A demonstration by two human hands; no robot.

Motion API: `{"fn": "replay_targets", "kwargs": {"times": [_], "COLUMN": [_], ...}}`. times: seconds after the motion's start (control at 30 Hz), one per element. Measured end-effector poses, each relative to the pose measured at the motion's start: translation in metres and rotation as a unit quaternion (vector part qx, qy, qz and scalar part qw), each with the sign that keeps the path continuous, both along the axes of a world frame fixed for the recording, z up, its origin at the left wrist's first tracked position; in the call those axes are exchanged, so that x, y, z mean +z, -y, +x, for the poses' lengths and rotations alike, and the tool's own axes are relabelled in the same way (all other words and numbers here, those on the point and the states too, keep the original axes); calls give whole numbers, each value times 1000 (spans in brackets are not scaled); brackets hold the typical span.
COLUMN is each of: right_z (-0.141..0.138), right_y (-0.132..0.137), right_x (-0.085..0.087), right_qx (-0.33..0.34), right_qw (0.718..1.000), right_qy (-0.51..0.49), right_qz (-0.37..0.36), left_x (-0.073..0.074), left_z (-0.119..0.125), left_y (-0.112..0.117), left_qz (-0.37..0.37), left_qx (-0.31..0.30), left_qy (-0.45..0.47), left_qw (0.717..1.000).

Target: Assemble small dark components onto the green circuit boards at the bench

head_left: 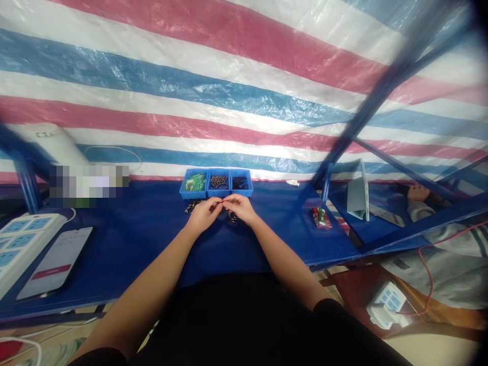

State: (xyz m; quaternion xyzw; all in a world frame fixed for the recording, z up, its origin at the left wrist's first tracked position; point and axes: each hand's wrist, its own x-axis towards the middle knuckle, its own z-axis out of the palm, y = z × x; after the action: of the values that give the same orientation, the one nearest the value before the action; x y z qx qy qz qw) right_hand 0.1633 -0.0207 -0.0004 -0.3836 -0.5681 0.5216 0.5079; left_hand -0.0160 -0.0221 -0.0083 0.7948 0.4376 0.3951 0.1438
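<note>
While both hands, left hand (203,213) and right hand (239,207), pinch one small dark part (222,204) together, joining seems underway; next needs steady fingertip alignment.

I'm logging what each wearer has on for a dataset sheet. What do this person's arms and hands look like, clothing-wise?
Both forearms are bare. The left hand and right hand wear no gloves, and no rings, watch or bracelet can be made out. Short black sleeves end near the elbows, part of a black top.
</note>
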Motion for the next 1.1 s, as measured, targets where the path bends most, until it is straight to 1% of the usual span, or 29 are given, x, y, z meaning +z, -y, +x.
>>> {"fn": "replay_targets", "kwargs": {"times": [0.27,0.43,0.53,0.7,0.9,1.1], "right_z": [0,0,0,-1,0,0], "right_y": [-2,-2,-2,-3,-5,-4], "right_x": [-4,-3,-3,-6,-8,-8], "right_qx": [3,8,10,12,-9,-2], "right_qw": [1000,1000,1000,1000,1000,1000], "right_qy": [-4,-23,-17,-16,-21,-21], "right_qz": [-2,-8,-11,1,14,18], "left_x": [2,2,3,5,2,0], "left_z": [0,-1,-1,-2,0,-1], "left_y": [-1,0,1,2,0,-2], "left_qz": [4,-2,-4,-13,-9,3], "left_qx": [1,2,1,1,-3,1], "left_qy": [-9,-26,-38,-39,-10,-26], "left_qw": [1000,1000,999,999,1000,1000]}}
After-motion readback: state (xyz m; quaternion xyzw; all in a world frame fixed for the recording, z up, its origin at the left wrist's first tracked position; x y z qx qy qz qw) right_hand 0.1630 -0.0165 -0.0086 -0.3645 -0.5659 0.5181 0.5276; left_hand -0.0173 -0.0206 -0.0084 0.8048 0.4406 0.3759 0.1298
